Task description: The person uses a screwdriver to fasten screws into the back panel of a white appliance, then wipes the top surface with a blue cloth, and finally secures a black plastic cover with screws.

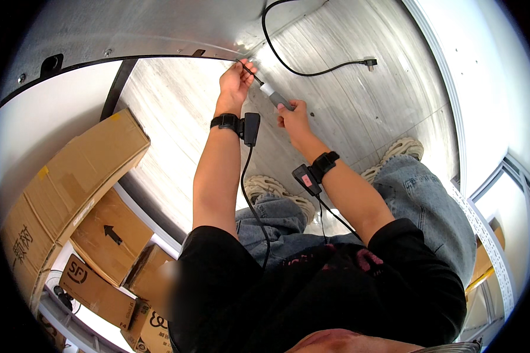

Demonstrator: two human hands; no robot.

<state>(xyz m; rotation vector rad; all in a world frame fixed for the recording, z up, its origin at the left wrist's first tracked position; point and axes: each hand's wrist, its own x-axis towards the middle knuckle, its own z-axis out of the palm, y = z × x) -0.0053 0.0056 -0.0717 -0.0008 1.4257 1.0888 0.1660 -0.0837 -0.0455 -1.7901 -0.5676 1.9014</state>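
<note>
Holds a grey-handled screwdriver [267, 89] just off the edge of the metal panel [129, 29], with its shaft toward that edge. Slants, along its long axis, from beside the panel back toward the body and rightward. Wraps the closed right hand [294, 117] around the rear of the handle, at the end farther from the panel. Sets the left hand [235, 82] nearer to the panel, at the shaft, with fingers half curled; cannot tell a pinch on the shaft from a loose cradle. Cannot tell, either, tip contact with the panel from a narrow gap. Turns, by judgement, on the line from handle to panel edge. Farther out, find a black power cord [303, 75] right of the panel, and cardboard boxes [94, 153] on its near side, leftward.
</note>
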